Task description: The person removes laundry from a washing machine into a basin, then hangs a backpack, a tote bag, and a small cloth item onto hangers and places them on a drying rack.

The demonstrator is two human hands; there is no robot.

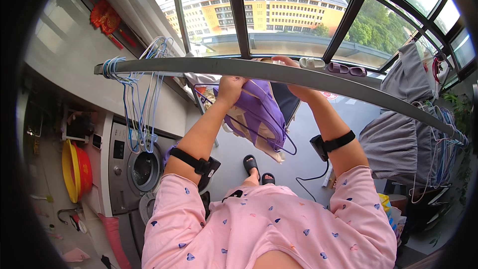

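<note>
My left hand (230,90) is closed on the upper edge of a purple and cream fabric bag (263,114), which looks like a backpack. A thin purple clothes hanger (257,133) hangs across the front of the bag. Between my face and the bag runs a grey metal drying rail (231,66). Beyond this rail, my right hand (300,91) is raised beside the bag's upper right; the rail covers its middle, with fingers showing above. Whether it grips anything is hidden. A dark panel (285,101) shows behind the bag.
Blue and white wire hangers (140,108) dangle from the rail's left end. Grey pleated garments (392,145) and more hangers (444,127) are at right. A washing machine (125,157) stands at left with its door swung out. Slippers (347,69) lie on the window ledge.
</note>
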